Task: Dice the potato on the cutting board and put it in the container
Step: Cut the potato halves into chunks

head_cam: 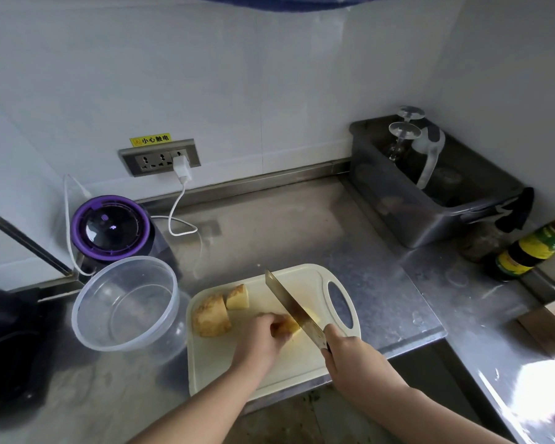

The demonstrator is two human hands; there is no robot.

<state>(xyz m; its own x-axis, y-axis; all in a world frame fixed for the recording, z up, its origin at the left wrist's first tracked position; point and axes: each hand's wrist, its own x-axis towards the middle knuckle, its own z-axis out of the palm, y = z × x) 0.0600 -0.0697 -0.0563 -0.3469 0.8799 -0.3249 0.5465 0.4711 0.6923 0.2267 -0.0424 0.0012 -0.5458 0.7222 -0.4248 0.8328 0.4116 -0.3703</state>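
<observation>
DESK: What is shown on the board?

CAPTION: A cream plastic cutting board [269, 366] with rounded corners and an oval handle slot is seen on a brushed stainless-steel countertop [302, 225]. Two rough-skinned, pale yellow potato chunks [211, 317] are laid side by side at its far left corner. A third potato piece [291, 326] is pinned near the middle under the left hand [260, 339], whose fingers are curled over it.

DESK: And the knife?

CAPTION: A broad, flat steel cleaver [293, 307] is gripped by its handle in the right hand [346, 352], with the fingers wrapped round it. The blade is set against the held piece, just beside the left fingertips.

DESK: How much room is left?

CAPTION: The board's near edge is placed at the counter's front edge. Open steel is left behind the board as far as the wall.

DESK: The containers?

CAPTION: A round, clear plastic container [132, 309] is stood just beside the board's left edge. In the far right corner, upturned stemmed glasses [404, 133] and a clear jug are held in a grey rectangular tub [430, 219].
</observation>
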